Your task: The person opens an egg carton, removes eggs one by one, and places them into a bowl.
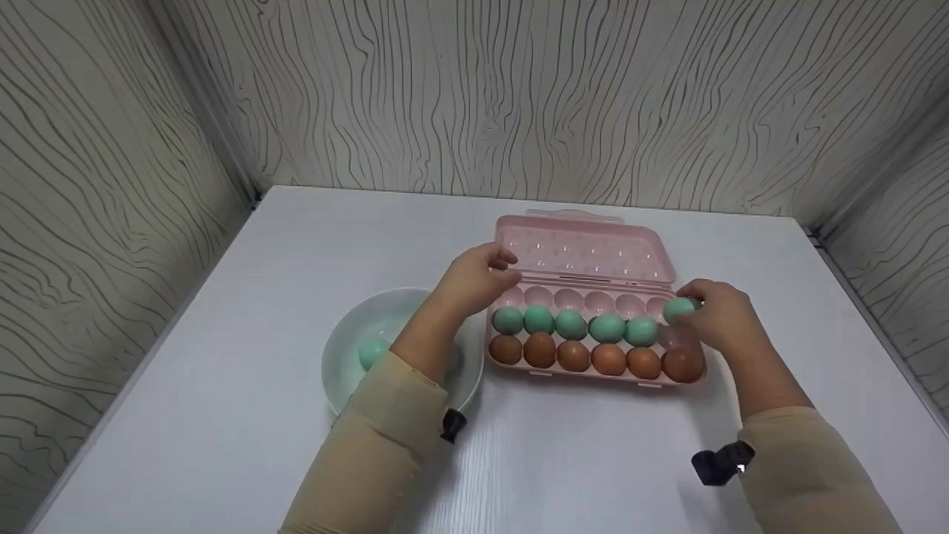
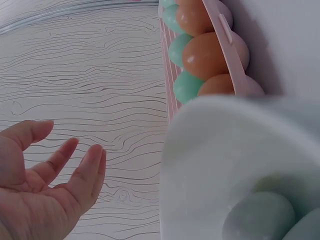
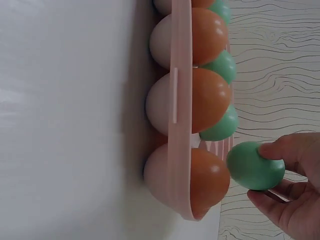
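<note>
My right hand [image 1: 718, 315] pinches a green egg [image 3: 255, 166] between thumb and fingers, over the right end of a pink egg carton [image 1: 591, 280]. Brown eggs [image 1: 573, 357] fill the carton's front row. Several green eggs [image 1: 571, 324] sit in the middle row, left of the held egg. Pink cups show along the back row. At the carton's left end hovers my left hand [image 1: 478, 278], fingers loosely bent and holding nothing. A white bowl [image 1: 342, 337] stands under the left forearm, partly hidden by it, with a green egg [image 1: 373, 353] inside.
Behind the cups, the carton's pink lid [image 1: 586, 248] lies folded back. The white table [image 1: 245, 415] ends at patterned panels [image 1: 474, 96] at the back and sides. Small black devices [image 1: 723, 463] are strapped at both wrists.
</note>
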A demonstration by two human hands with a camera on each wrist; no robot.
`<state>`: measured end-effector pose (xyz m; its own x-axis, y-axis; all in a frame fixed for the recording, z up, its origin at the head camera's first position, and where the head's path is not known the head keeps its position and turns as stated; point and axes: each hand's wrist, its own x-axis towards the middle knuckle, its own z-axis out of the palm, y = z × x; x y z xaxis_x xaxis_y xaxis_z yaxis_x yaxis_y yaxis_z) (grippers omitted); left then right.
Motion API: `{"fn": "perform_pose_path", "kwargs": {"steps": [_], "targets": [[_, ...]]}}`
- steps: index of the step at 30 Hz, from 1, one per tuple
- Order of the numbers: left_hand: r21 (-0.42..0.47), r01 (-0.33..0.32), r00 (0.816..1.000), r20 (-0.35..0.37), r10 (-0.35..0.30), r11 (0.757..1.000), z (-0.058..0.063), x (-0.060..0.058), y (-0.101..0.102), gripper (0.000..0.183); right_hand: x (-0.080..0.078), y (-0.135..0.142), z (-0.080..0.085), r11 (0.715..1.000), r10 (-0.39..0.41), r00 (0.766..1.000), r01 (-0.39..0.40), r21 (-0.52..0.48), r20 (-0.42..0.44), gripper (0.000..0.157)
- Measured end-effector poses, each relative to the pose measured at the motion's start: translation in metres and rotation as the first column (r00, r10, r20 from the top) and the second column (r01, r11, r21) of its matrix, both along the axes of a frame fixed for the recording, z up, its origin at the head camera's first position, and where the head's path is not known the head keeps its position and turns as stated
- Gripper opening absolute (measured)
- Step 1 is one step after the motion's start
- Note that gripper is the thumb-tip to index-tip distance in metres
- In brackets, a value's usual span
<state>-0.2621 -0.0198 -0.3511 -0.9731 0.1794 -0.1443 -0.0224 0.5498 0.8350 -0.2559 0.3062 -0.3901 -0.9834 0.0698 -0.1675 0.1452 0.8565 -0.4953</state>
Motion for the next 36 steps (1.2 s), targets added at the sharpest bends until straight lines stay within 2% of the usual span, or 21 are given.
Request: {"fn": "perform_pose_path", "kwargs": {"steps": [6,13,17,21,26,30,33,36], "targets": [[0.04,0.022,1.0,-0.003,-0.022,0.999,-0.001,0.0,0.007,0.025,0.004,-0.002,0.009,0.998,0.01,1.0,-0.012,-0.07,-0.027,0.046],[0.092,0.004,0.999,0.043,-0.008,0.996,-0.004,0.001,0.017,0.027,0.008,-0.011,0.018,0.988,0.005,1.0,-0.004,-0.156,0.007,0.05],[0.109,-0.006,0.998,0.065,-0.001,0.994,-0.005,0.002,0.023,0.027,0.009,-0.017,0.023,0.976,0.017,1.0,-0.012,-0.217,0.019,0.052],[0.132,-0.017,0.996,0.091,0.005,0.991,-0.006,0.003,0.03,0.025,0.01,-0.024,0.027,0.96,0.047,0.999,-0.046,-0.277,-0.004,0.053],[0.223,-0.022,0.994,0.113,-0.003,0.975,-0.007,0.005,0.037,0.021,0.011,-0.035,0.03,0.937,0.078,0.996,-0.086,-0.337,-0.038,0.049],[0.315,-0.013,0.991,0.13,-0.029,0.949,-0.01,0.005,0.043,0.018,0.012,-0.044,0.032,0.923,0.095,0.994,-0.108,-0.37,-0.054,0.048],[0.351,-0.019,0.988,0.152,-0.037,0.936,-0.012,0.006,0.046,0.017,0.013,-0.05,0.034,0.913,0.106,0.993,-0.12,-0.391,-0.057,0.048],[0.357,-0.028,0.984,0.174,-0.037,0.934,-0.014,0.006,0.05,0.017,0.015,-0.057,0.036,0.906,0.117,0.992,-0.127,-0.403,-0.05,0.049]]}}
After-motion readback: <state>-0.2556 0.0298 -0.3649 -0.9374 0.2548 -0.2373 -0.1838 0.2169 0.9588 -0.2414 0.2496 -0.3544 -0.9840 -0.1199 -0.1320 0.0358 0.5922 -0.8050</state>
